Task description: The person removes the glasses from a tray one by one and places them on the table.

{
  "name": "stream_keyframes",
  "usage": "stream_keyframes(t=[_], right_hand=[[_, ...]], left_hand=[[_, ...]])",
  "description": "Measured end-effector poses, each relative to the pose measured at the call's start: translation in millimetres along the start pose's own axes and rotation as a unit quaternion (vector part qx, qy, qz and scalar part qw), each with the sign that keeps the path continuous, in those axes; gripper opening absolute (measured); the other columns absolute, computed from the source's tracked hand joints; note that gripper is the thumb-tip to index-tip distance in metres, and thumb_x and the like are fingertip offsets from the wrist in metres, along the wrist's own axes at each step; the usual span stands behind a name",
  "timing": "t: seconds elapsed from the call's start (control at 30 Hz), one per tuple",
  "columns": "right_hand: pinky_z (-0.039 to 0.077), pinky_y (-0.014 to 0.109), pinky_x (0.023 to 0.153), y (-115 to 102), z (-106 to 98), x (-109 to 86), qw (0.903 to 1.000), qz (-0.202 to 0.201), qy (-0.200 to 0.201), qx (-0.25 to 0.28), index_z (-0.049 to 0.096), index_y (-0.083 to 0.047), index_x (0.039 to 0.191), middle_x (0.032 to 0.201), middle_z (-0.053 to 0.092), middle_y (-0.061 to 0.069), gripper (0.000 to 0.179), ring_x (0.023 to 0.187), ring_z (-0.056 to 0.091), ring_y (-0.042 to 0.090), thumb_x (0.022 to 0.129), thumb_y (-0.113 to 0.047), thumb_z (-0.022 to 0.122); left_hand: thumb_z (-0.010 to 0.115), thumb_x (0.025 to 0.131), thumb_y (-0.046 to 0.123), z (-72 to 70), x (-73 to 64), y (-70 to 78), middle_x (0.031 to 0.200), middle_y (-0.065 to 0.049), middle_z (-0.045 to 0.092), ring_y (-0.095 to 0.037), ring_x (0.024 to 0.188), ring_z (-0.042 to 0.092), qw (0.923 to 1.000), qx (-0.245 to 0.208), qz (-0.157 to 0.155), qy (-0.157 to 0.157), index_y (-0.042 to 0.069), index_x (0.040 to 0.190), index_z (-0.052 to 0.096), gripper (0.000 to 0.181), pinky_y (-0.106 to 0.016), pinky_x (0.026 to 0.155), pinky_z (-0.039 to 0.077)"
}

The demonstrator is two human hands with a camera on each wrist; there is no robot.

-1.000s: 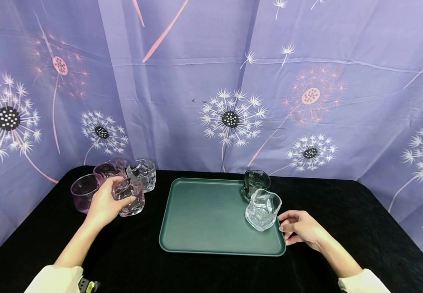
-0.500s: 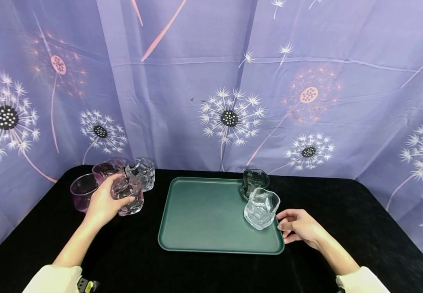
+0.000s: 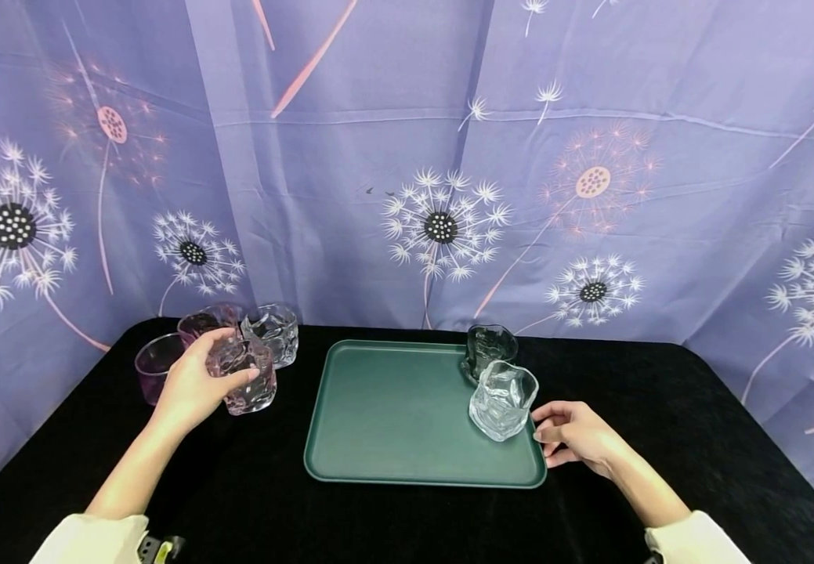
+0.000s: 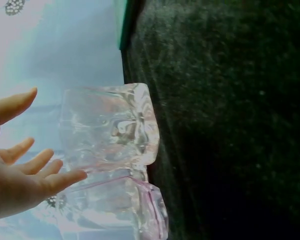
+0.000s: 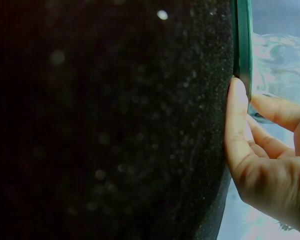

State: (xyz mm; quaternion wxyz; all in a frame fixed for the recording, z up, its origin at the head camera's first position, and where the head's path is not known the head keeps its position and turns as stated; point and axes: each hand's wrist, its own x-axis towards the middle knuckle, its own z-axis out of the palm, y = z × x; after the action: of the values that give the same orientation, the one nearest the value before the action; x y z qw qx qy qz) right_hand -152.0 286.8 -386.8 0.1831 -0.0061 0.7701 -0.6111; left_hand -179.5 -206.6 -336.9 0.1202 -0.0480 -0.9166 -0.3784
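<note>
At the left of the table my left hand (image 3: pixel 191 384) is by a pale pink glass tumbler (image 3: pixel 240 376). In the left wrist view its thumb and fingers are spread and stand apart from the tumbler (image 4: pixel 112 127), which is upright on the black cloth. At the right, my right hand (image 3: pixel 579 439) pinches the right rim of a green tray (image 3: pixel 407 423), the thumb on the inner side in the right wrist view. On the tray's right part a clear tumbler (image 3: pixel 504 403) leans, tilted, in front of a dark grey tumbler (image 3: pixel 491 348).
Beside the left hand stand a purple tumbler (image 3: pixel 156 368), a pinkish-purple tumbler (image 3: pixel 209 321) and a clear tumbler (image 3: pixel 280 337), close together. Black cloth (image 3: pixel 660 407) covers the table. A purple curtain (image 3: pixel 350 235) with dandelion prints hangs behind it.
My left hand has shifted slightly left, its thumb drawing back across the pale pink tumbler. The tumblers stay in place. My right hand stays on the tray rim.
</note>
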Motion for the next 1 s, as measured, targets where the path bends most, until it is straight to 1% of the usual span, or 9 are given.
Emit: stream_keyframes(t=[0.17,0.3,0.43,0.57,0.63,0.7,0.83,0.87,1.0], right_hand=[[0.054,0.034,0.057,0.5,-0.7,-0.2,1.0,0.001,0.0,0.001,0.043,0.017,0.11,0.08,0.058,0.01,0.036,0.06,0.056,0.014,0.08,0.006,0.058],[0.054,0.034,0.057,0.0,-1.1,-0.4,1.0,0.0,0.001,0.001,0.043,0.017,0.11,0.081,0.058,0.012,0.036,0.061,0.056,0.014,0.079,0.006,0.058],[0.054,0.034,0.057,-0.5,-0.5,-0.6,1.0,0.001,0.002,0.001,0.043,0.017,0.11,0.081,0.058,0.012,0.036,0.061,0.056,0.014,0.079,0.006,0.058],[0.054,0.034,0.057,-0.8,-0.1,-0.6,1.0,0.001,0.002,-0.001,0.042,0.017,0.11,0.08,0.058,0.01,0.036,0.061,0.056,0.014,0.079,0.006,0.057],[0.054,0.034,0.057,-0.6,-0.3,-0.5,1.0,0.0,0.002,-0.003,0.042,0.017,0.111,0.08,0.058,0.01,0.036,0.061,0.056,0.014,0.08,0.006,0.057],[0.054,0.034,0.057,-0.3,-0.6,-0.5,1.0,-0.001,0.001,-0.005,0.042,0.017,0.111,0.079,0.058,0.009,0.036,0.06,0.056,0.014,0.08,0.006,0.056],[0.054,0.034,0.057,0.1,-0.8,-0.6,1.0,-0.004,-0.001,-0.007,0.042,0.017,0.11,0.079,0.058,0.008,0.035,0.06,0.056,0.013,0.08,0.006,0.055],[0.054,0.034,0.057,0.1,-0.8,-0.7,1.0,-0.004,-0.002,-0.006,0.042,0.017,0.11,0.079,0.058,0.008,0.035,0.06,0.056,0.013,0.08,0.006,0.055],[0.054,0.034,0.057,-0.2,-0.2,-1.2,1.0,-0.004,-0.003,-0.003,0.042,0.017,0.111,0.081,0.058,0.009,0.036,0.061,0.055,0.013,0.08,0.006,0.056]], left_hand=[[0.072,0.078,0.027,0.4,-2.4,2.5,0.128,-0.028,0.043,-0.045,0.115,0.039,0.9999,0.008,0.008,0.003,0.0,0.127,0.045,0.062,-0.058,0.09,0.03],[0.072,0.078,0.025,1.6,-3.6,7.1,0.127,-0.027,0.044,-0.045,0.114,0.039,0.9998,-0.002,0.017,0.015,0.0,0.126,0.046,0.06,-0.057,0.09,0.031],[0.072,0.078,0.023,3.5,-1.7,13.1,0.13,-0.025,0.043,-0.044,0.118,0.037,0.9991,-0.013,0.034,0.021,0.0,0.127,0.047,0.06,-0.058,0.092,0.03],[0.073,0.078,0.022,6.9,1.0,18.6,0.132,-0.024,0.042,-0.044,0.12,0.036,0.9987,-0.016,0.042,0.023,0.002,0.127,0.048,0.059,-0.058,0.093,0.029],[0.073,0.077,0.021,9.9,2.5,21.1,0.131,-0.024,0.043,-0.043,0.12,0.037,0.9982,-0.02,0.051,0.024,0.003,0.127,0.049,0.058,-0.057,0.094,0.029],[0.073,0.077,0.018,14.3,4.3,23.6,0.13,-0.024,0.044,-0.042,0.117,0.04,0.9976,-0.025,0.061,0.021,0.003,0.126,0.049,0.057,-0.055,0.093,0.032],[0.073,0.076,0.015,24.7,9.2,29.6,0.13,-0.022,0.045,-0.04,0.117,0.041,0.9961,-0.03,0.083,0.009,0.003,0.126,0.05,0.056,-0.053,0.094,0.033],[0.073,0.076,0.015,27.7,10.6,31.1,0.129,-0.021,0.046,-0.039,0.112,0.045,0.9958,-0.03,0.087,0.006,0.003,0.126,0.05,0.056,-0.051,0.092,0.035],[0.073,0.077,0.016,39.4,15.1,38.6,0.129,-0.02,0.048,-0.037,0.111,0.046,0.9941,-0.03,0.104,-0.011,0.002,0.126,0.05,0.057,-0.049,0.092,0.036]])
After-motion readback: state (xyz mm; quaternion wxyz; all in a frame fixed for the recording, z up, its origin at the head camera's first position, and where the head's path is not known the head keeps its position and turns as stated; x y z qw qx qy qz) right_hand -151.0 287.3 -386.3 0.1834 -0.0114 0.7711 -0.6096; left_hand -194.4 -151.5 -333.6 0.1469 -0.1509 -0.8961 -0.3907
